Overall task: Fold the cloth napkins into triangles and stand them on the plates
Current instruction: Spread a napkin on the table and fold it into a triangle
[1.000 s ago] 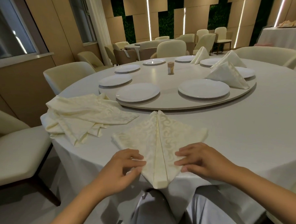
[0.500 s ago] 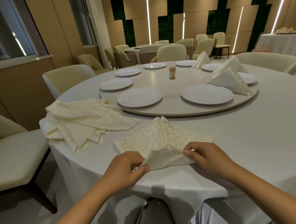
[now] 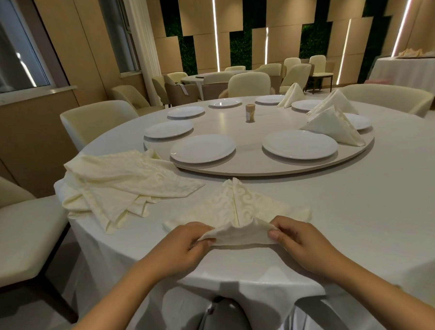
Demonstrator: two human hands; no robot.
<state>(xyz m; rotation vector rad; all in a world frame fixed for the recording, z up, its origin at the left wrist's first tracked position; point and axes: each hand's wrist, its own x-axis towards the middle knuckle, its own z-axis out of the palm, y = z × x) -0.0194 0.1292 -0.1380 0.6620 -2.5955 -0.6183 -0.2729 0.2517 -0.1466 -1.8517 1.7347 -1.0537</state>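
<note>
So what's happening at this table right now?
A person is folding a cream patterned cloth napkin on the round white-clothed table. Both hands, left and right, pinch its near edge, lifted off the table. A pile of unfolded cream napkins lies to the left. Three folded triangle napkins already stand on the far right white plates; the others sit bare.

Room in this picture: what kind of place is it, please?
Probably a restaurant banquet room: a round table with a turntable set with plates, standing folded napkins, and more tables behind.
</note>
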